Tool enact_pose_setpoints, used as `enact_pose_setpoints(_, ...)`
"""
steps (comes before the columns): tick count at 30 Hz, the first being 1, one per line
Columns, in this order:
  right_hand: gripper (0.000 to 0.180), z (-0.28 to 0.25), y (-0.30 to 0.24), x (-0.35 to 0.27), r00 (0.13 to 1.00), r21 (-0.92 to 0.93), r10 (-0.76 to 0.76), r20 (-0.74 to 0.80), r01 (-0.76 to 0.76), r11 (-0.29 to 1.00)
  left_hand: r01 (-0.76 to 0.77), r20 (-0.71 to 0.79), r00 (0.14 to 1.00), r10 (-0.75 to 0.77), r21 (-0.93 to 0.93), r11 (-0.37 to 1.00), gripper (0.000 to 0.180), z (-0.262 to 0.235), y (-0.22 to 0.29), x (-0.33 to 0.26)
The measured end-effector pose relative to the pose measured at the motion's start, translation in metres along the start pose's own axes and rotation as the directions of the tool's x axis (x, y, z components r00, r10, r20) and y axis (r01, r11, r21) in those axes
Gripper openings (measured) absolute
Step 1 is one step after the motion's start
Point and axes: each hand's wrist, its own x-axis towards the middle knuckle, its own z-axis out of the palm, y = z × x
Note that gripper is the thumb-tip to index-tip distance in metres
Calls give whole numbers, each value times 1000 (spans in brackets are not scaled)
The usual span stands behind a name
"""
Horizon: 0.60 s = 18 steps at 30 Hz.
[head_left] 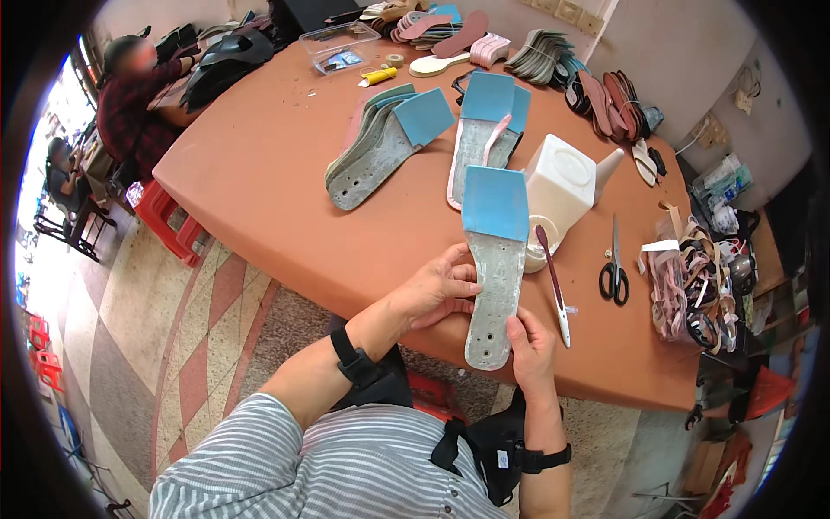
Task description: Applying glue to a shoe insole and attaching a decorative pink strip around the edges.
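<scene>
Both my hands hold a grey shoe insole (495,290) with a blue toe part, lifted at the table's near edge. My left hand (443,287) grips its left edge at the middle, thumb on top and fingers partly underneath. Near the two small holes in the heel, my right hand (530,346) pinches the right edge. Just beyond lies a small pile of similar insoles (471,143) with a pink strip across it. A fanned stack of grey and blue insoles (372,164) is to the left. A brush (553,281) with a white handle rests right of my hands.
Behind the brush a white plastic container (562,182) lies tipped on the brown table (259,173). Black-handled scissors (615,272) and a bundle of straps (692,285) are on the right. Insole stacks (540,59) line the back. A person (130,104) sits at far left.
</scene>
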Motion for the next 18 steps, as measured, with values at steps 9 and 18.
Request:
enact_pose_setpoints(9,23,-32,-14,10,810,-679,-529,-253,241,694,13,42,999,-7,-141,990,66,-13,-5,0)
enact_pose_setpoints(18,34,-47,4,23,940,-870,-314,-132,42,492,-17,-6,1000,16,-141,990,70,-10,-7,2)
